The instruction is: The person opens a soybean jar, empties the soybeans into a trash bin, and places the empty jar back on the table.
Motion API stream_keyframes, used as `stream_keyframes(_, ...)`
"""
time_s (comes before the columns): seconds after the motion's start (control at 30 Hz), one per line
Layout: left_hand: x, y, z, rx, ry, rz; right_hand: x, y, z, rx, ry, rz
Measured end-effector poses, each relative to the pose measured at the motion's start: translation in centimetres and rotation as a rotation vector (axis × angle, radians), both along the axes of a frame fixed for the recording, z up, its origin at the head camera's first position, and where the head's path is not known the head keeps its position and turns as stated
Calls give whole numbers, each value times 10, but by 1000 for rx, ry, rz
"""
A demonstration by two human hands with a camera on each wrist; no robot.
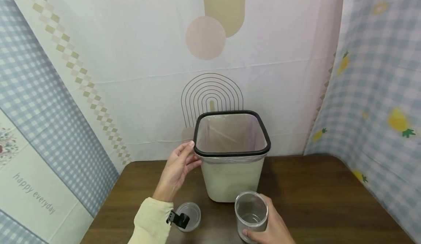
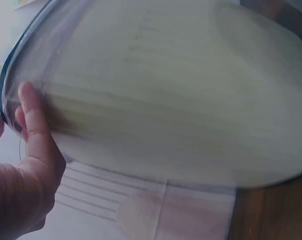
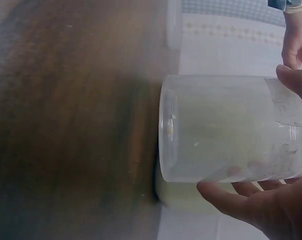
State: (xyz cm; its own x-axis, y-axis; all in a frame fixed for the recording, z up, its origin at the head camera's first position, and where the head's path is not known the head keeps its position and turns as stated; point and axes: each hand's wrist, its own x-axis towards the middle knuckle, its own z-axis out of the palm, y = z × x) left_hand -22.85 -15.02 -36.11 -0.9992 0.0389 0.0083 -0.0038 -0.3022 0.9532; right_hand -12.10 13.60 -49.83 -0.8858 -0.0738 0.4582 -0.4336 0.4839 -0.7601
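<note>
A cream trash bin [image 1: 234,178] with a black rim [image 1: 231,154] and a clear liner bag [image 1: 230,129] stands upright at the back of the table. My left hand [image 1: 178,169] pinches the rim at its front left corner, the thumb on top and the fingers below along the liner's edge. In the left wrist view, the fingers [image 2: 37,125] lie against the bin's side. My right hand [image 1: 271,224] grips a clear plastic jar [image 1: 251,211] in front of the bin. The jar is upright, uncapped and see-through, with a worn label patch [image 3: 286,120] near its top.
A round clear lid [image 1: 190,214] lies on the brown wooden table [image 1: 312,200], left of the jar and partly behind the black wrist device [image 1: 179,219]. A white patterned cloth [image 1: 148,109] hangs right behind the bin. Blue checked cloths [image 1: 368,90] hang along both sides.
</note>
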Motion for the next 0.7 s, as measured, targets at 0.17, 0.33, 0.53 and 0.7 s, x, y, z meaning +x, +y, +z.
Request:
stream_keyframes(0.17, 4, -15, -15, -187, -21, 47, -1, -1, -4, -1, -96, 5)
stream_keyframes(0.33, 13, -33, -36, -402, -25, 64, 0, 1, -4, -6, -215, -4)
stream_keyframes(0.53, 22, -54, -67, -720, -6, 13, 0, 1, -5, -4, -226, 1)
stream_keyframes(0.7, 23, -68, -94, -931, -36, -167, 0, -1, -9, -12, -196, -6)
